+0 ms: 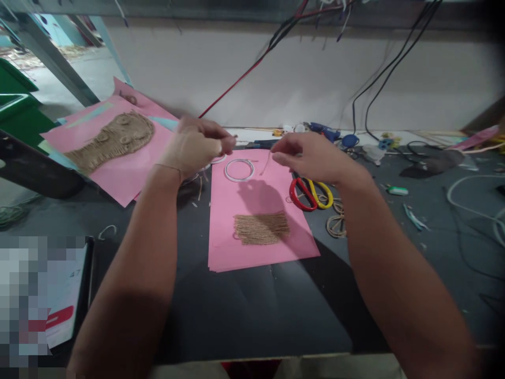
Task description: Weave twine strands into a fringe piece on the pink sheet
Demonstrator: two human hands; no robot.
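A pink sheet (226,200) lies on the dark table with a patch of tan twine strands (262,228) on its lower part. Near its top edge rests a white ring (239,170). My left hand (199,145) is raised beside the sheet's upper left, fingers pinched on something small that I cannot make out. Over the upper right, my right hand (305,155) pinches a short piece of twine (265,164) that hangs from the fingertips. Scissors with red and yellow handles (311,193) lie below my right hand, beside coiled twine (336,225).
At the left, more pink sheets (124,181) hold a long twine piece (118,137), near a dark cylinder (39,166). A screen device (67,300) sits at the lower left. Cables (465,231), a green-and-white item (396,190) and a blue tool (323,130) lie right and back.
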